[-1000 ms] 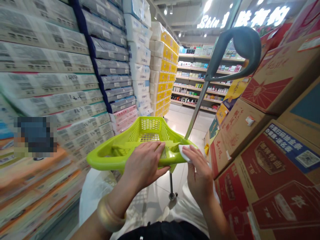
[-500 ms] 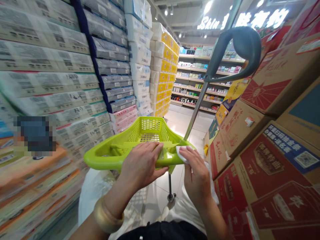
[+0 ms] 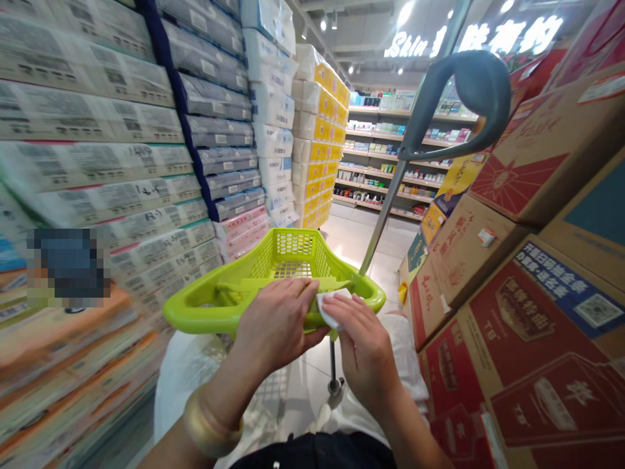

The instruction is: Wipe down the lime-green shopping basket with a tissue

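A lime-green plastic shopping basket (image 3: 215,306) on a wheeled stand is right in front of me, its grey pull handle (image 3: 469,98) rising up to the right. My left hand (image 3: 276,326) grips the basket's near rim, fingers curled over the edge. My right hand (image 3: 364,352) presses a white wipe (image 3: 328,308) flat against the same rim, just right of my left hand. A gold bangle (image 3: 209,420) sits on my left wrist.
Stacked packs of tissue paper (image 3: 122,163) form a wall on the left. Red and brown cardboard cartons (image 3: 527,273) are piled on the right. A narrow tiled aisle (image 3: 361,241) leads to stocked shelves (image 3: 390,163) at the back. A white plastic bag (image 3: 190,371) hangs under the basket.
My right hand has slid the white wipe leftward along the basket's near rim, from the right corner towards my left hand. My left hand keeps its grip.
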Demonstrator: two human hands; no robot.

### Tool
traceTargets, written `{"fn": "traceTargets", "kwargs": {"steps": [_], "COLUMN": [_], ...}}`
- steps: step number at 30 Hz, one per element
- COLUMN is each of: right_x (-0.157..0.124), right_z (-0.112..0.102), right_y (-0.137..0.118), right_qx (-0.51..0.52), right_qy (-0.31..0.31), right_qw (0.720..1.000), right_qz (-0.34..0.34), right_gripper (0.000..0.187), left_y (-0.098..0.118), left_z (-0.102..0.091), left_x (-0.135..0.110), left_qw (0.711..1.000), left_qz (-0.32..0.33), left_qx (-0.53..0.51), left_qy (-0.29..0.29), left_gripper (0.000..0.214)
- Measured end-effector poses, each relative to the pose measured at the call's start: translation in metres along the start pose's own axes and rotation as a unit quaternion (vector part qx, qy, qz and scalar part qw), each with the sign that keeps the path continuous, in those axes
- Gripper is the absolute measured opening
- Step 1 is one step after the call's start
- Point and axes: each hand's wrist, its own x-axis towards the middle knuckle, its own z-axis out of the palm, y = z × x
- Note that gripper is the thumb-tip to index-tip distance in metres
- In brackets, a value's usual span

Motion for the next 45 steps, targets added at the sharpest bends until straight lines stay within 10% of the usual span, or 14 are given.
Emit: {"fn": "traceTargets", "kwargs": {"steps": [45], "right_x": [-0.049], "right_z": [-0.003], "right_y": [0.020], "right_qx": [-0.024], "right_qy": [0.117], "right_qw": [0.993], "right_qz": [-0.025], "right_gripper": [0.034], "left_y": [-0.003], "left_z": [-0.001], "left_x": [-0.008], "left_qw": [1.000], "left_qz": [-0.001], "left_qx": [-0.012], "left_qy": [0.013], "left_gripper": [0.054]}}
